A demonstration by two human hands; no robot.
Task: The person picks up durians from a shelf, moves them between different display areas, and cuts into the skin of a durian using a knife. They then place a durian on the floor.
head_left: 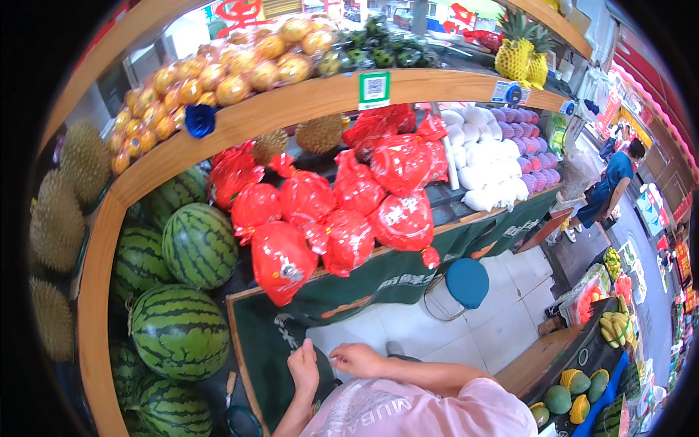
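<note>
In front of my chest, my left hand (pixel 304 370) is closed, its thumb pointing up. My right hand (pixel 358 360) sits just beside it, fingers curled inward, with a small gap between the two. Whatever they may hold is too small or hidden to make out. Ahead of them, several red plastic-wrapped round bundles (pixel 349 237) are piled on a shelf with a dark green cloth front (pixel 328 302). To the left lie several striped watermelons (pixel 180 333). Near them rests a small tool with a wooden handle (pixel 231 384).
A wooden rail (pixel 291 93) runs above the shelf, with bagged orange-yellow fruit (pixel 233 89) above it. Durians (pixel 57 218) line the far left. White-netted fruit (pixel 484 156) sits on the right. A round teal stool (pixel 467 282) stands on the tiles. Mangoes (pixel 558 399) and bananas (pixel 617 328) lie lower right.
</note>
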